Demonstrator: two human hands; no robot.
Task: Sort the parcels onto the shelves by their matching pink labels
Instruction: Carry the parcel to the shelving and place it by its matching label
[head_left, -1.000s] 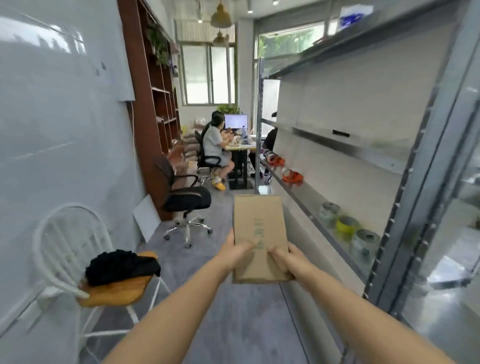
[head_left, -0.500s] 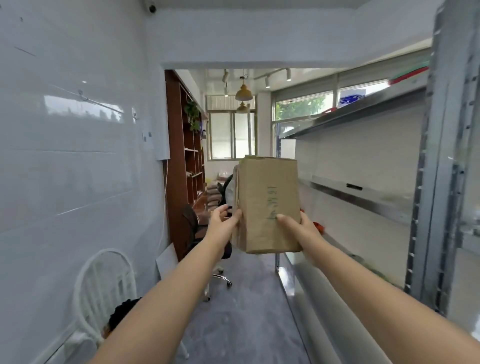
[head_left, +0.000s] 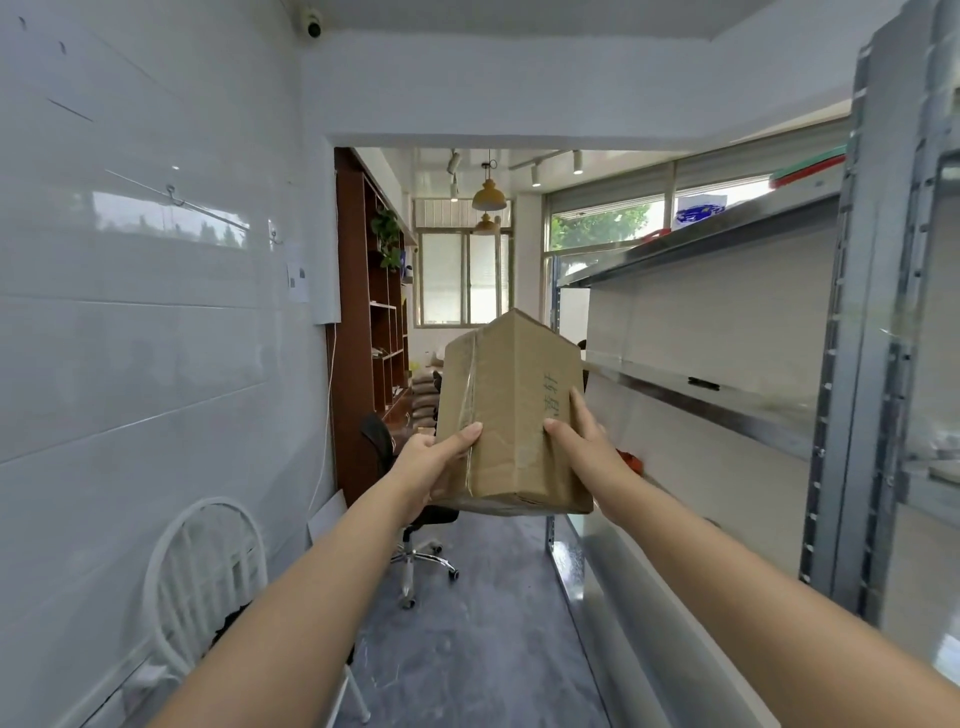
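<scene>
- The left hand (head_left: 434, 465) and right hand (head_left: 582, 441) clamp a brown cardboard parcel (head_left: 511, 415) between them at chest height. Each thumb is pressed on a near face, and the fingers are wrapped out of sight round the outer sides.
- The parcel is in mid-air, touching nothing but the hands. It is turned so a vertical corner edge points back at the wearer, with one face on each side of that edge.
- Both hands hold the lower half. Below them the bottom edge looks creased and a little crushed; above them the upper half stands free.
- Judged from the relaxed wrists and light thumb pressure, the parcel is probably light. The board looks stiff enough to keep its shape, though the soft bottom corners suggest it would dent if squeezed hard.
- A strip of clear tape (head_left: 470, 410) runs down the face under the left thumb. It is likely slick, so plain cardboard beside it is the better hold.
- Small dark printing (head_left: 552, 397) sits just above the right thumb. No pink label shows on either visible face, so it may be on a hidden side.
- Beyond the right hand, well apart from the parcel, stand the metal shelves (head_left: 727, 400), where it should go once its label is found.
</scene>
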